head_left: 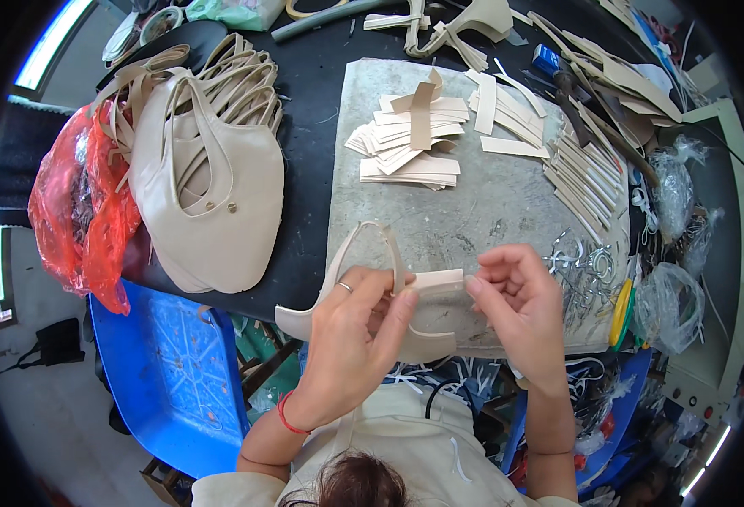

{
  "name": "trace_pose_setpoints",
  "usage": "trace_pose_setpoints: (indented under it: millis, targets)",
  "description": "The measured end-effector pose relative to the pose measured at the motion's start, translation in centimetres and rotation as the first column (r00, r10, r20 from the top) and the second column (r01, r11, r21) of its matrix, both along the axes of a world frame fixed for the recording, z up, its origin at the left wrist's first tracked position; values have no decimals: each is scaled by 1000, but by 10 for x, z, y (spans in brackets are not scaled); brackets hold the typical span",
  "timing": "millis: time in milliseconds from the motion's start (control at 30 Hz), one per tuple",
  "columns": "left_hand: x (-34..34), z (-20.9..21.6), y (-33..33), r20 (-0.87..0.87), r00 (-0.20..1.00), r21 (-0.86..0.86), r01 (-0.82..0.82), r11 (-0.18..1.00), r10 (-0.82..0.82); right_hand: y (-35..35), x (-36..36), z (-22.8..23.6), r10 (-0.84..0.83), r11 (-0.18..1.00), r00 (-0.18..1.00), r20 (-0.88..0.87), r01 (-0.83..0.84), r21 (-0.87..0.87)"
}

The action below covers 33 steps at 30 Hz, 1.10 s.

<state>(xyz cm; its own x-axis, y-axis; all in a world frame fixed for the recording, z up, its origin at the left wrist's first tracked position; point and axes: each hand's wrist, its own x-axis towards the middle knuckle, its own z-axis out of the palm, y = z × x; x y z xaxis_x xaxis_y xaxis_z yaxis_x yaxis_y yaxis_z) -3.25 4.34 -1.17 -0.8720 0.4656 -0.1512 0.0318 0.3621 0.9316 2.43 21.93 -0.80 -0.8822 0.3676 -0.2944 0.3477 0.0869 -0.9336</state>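
My left hand [344,325], with a ring and a red wrist cord, pinches a curved beige bag panel [431,345] whose narrow handle loop [338,262] rises above the fingers. A short beige strip [439,280] sticks out to the right from the same fingertips. At that strip's free end, the thumb and curled fingers of my right hand [520,304] are closed. Both hands are over the near edge of the grey worn board [490,211]. Part of the panel is hidden behind my left hand.
Pale strips [418,127] lie piled on the board, with narrow rolled strips [583,182] and metal rings [600,262] at right. Stacked beige bag pieces [211,228] and a red plastic bag [84,203] are at left, above a blue tray [122,372]. A brush [579,110] lies far right.
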Motion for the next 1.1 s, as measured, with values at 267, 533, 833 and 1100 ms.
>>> trace_pose_setpoints:
  millis: [267,533,833,1100]
  targets:
    - [1,-17,10,-66,993,-120,-106,987,98,-8,-6,-13,46,979,998,54,-55,197]
    - [4,-20,12,-165,984,-113,-90,989,71,26,-12,7,290,817,914,283,-391,424]
    - [26,-12,-21,-139,981,210,-107,972,138,-12,-9,18,575,800,815,-68,-543,254]
    - [23,47,-50,-339,935,45,-94,995,104,-27,-5,35,523,844,800,-295,-534,48]
